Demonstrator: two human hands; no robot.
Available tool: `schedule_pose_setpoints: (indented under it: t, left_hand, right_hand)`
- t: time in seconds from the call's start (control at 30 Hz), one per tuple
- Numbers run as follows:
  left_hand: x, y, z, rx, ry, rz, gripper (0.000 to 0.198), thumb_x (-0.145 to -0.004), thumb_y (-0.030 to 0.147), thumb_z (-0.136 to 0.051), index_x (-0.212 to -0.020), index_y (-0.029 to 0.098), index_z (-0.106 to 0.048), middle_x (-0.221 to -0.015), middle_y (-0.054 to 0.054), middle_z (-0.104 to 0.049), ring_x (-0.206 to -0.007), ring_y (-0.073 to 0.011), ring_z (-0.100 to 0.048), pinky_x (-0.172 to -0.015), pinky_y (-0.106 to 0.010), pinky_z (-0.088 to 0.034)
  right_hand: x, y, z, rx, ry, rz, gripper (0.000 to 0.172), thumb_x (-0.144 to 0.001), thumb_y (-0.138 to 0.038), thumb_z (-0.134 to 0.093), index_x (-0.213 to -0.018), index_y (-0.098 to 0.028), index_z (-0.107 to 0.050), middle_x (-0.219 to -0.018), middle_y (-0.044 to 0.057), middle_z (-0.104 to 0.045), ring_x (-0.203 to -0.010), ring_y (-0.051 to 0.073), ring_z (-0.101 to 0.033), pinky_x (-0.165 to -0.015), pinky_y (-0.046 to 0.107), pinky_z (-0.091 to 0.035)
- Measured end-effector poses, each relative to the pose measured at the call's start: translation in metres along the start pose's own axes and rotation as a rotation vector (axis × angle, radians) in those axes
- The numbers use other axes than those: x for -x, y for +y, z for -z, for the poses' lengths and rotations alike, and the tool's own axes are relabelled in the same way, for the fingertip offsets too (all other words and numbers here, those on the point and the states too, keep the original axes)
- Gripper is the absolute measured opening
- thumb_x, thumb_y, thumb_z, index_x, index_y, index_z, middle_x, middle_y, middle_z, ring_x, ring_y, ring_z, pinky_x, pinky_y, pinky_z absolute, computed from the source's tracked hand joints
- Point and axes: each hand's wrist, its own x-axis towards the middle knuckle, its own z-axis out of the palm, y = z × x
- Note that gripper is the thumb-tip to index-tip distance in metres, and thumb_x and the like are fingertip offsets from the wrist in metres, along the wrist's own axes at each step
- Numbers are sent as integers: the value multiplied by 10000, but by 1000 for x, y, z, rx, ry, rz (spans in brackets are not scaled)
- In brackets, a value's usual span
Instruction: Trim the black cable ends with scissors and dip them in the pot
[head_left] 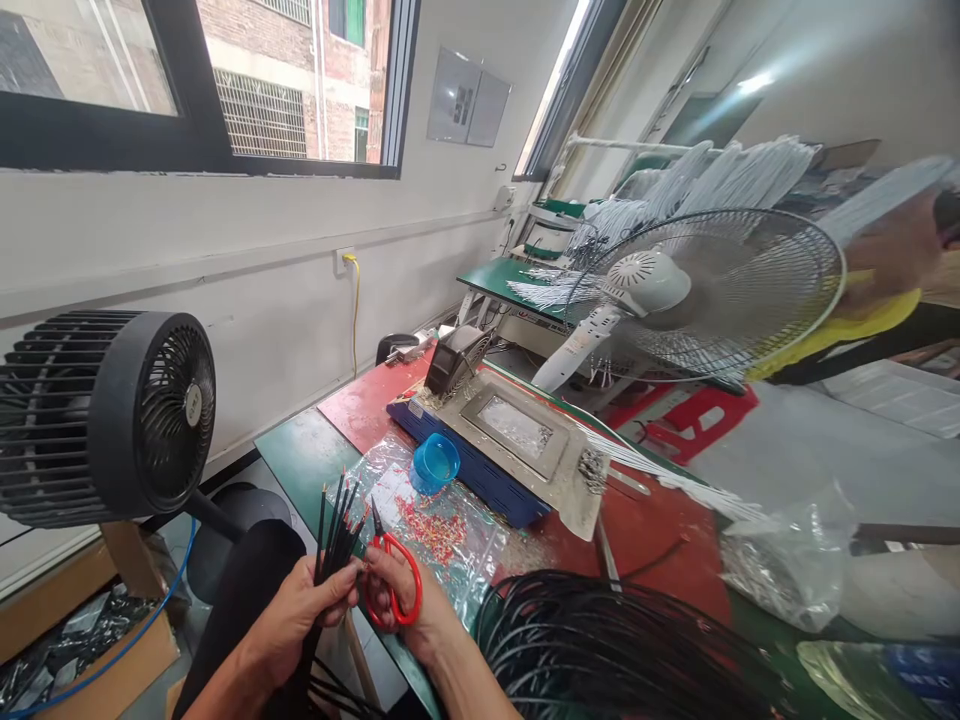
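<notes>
My left hand [304,612] is closed round a bunch of black cables [337,535], their stripped tips pointing up. Beside it, my right hand [401,590] grips red-handled scissors [411,578], whose dark blades point up close to the cable ends. The fingertips of both hands meet, or nearly so, at the bunch. Small red and yellow bits [433,530] lie just beyond on a clear plastic bag [480,555]. A round blue container [435,463] stands on that bag. To the right of my right arm lies a large coil of black cable [585,640].
A dusty blue and beige machine [480,450] sits on the red-topped table [660,540]. A black fan [150,420] stands at left and a white fan [675,290] at right. A cardboard box [135,660] is at lower left. Another person [892,270] is at far right.
</notes>
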Motion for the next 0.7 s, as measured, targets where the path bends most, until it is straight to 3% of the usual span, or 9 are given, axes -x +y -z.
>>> schedule_pose_setpoints:
  t: [0.2, 0.7]
  left_hand:
    - [0, -1, 3, 27, -71, -10, 315, -719, 427, -659, -622, 133, -596, -533, 0, -451, -475, -91, -235, -449, -265, -150]
    - [-2, -1, 5, 49, -115, -22, 356, -716, 448, -660, -585, 130, -567, -491, 29, -390, -470, -85, -209, -434, -245, -144]
  right_hand:
    - [0, 0, 1, -34, -41, -82, 386, -559, -473, -714, -600, -134, -533, -385, -78, -414, -300, 24, -300, -290, 150, -176]
    - [-3, 6, 4, 23, -135, 29, 422, -642, -509, -684, -595, -114, -545, -383, -60, -434, -291, 29, -350, -313, 164, -230]
